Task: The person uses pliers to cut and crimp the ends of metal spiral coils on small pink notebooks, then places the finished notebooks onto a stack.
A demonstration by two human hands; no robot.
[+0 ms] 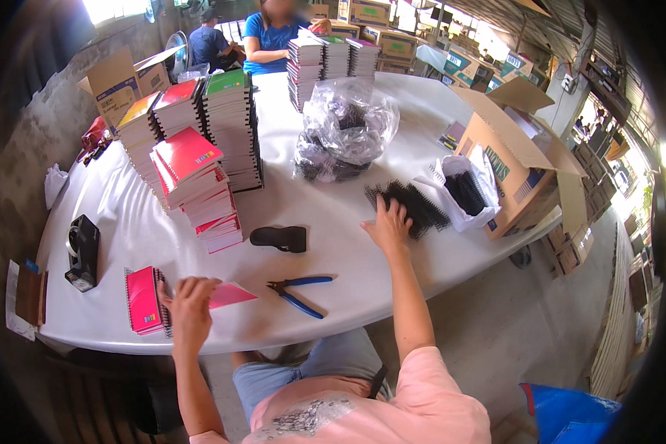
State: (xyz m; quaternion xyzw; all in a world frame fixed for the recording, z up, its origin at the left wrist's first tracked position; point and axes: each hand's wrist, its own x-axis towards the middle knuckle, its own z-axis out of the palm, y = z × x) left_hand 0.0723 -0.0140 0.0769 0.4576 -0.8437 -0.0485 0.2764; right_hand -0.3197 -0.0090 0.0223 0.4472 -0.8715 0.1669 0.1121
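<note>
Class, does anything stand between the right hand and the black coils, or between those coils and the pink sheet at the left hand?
Nothing visible: the right hand is spread over the black coils. Between the coils and the pink sheet at the left hand, the pliers and a dark object lie low on the table.
</note>
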